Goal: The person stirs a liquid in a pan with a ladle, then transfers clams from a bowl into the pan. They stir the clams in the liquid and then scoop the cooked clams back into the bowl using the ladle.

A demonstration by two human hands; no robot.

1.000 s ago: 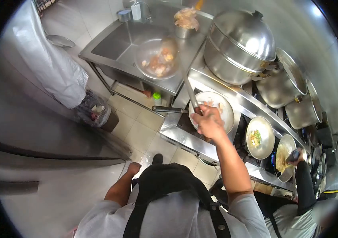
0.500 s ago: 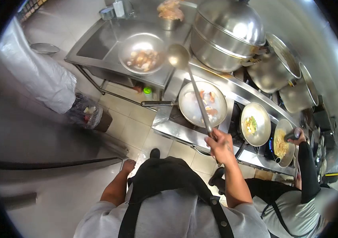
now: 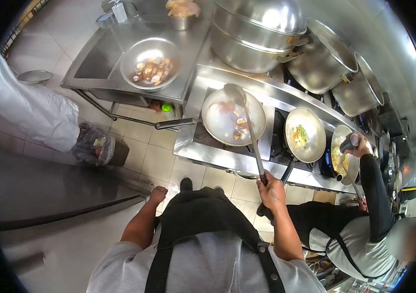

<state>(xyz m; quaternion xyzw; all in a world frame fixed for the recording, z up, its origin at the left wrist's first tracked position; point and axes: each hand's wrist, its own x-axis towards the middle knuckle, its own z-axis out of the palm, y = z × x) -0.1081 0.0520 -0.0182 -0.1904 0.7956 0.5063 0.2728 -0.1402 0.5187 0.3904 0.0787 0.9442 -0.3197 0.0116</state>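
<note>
My right hand is closed round the dark handle of a long ladle. The ladle's bowl is over the far rim of a frying pan on the stove. Pale liquid and several pieces that look like shellfish lie in that pan, under some steam. Low at my side hangs my left hand, fingers curled in and nothing seen in them, near the grey appliance edge.
Left of the stove, a steel bowl of shellfish stands on the counter. A second pan holds chopped food. At the right a co-worker's hand holds a grey container over another pan. Large pots line the back.
The ladle's bowl has dropped from beside the counter to over the pan, and my right hand has lowered. My view has shifted. The co-worker's hand with the grey container has moved up.
</note>
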